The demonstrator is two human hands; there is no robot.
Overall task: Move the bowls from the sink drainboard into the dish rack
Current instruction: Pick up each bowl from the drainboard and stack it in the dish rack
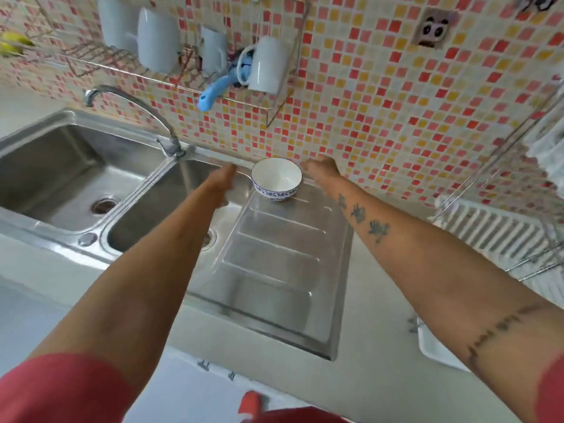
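Bowl: one white bowl with a blue patterned band (276,180) stands upright at the far end of the drainboard (274,264), close to the tiled wall (381,102). This is your landmark.
Left hand: your left hand (222,183) reaches out just left of the bowl, above the small basin's far rim. It is blurred; the grip looks apart and holds nothing, and you cannot tell whether it touches the bowl.
Right hand: your right hand (322,169) sits just right of the bowl, near the wall, palm down. The fingers are spread, the grip is apart and clamped on nothing.
Drainboard: ribbed steel, running from the bowl back toward you; no other dish stands on it.
Basins: the small basin (171,209) lies left of the bowl, the large basin (61,178) further left, with the tap (146,114) rising between them.
Dish rack: a wire dish rack (503,227) stands on the worktop (381,346), well to the right of the bowl, partly cut off by the edge.
Wall rack: above and left of the bowl, a wire wall rack (189,65) carries white mugs (268,65) and a blue brush (213,91).
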